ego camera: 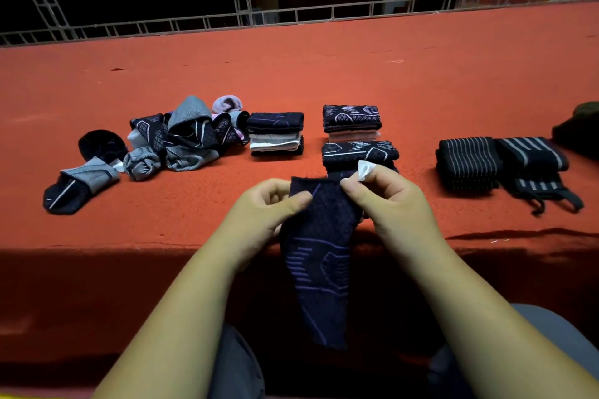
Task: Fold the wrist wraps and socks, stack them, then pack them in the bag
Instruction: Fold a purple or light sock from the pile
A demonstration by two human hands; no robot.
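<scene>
Currently the sock-folding step is in hand: the left hand [269, 204] and right hand [382, 194] both have their fingers [355, 189] clamped on the cuff of a dark navy knitted sock with purple lines [321, 256], which hangs below them over the red felt tabletop's [324, 68] near edge. Next, I judge, it needs laying flat, folding, then setting on the folded sock stack [359, 152] just beyond the fingers.

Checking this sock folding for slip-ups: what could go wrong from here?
The dark sock hangs past the edge of the table, pinched only at its top by the left hand and right hand; it may slip down. The right hand is close to the nearest folded stack and could topple it.
</scene>
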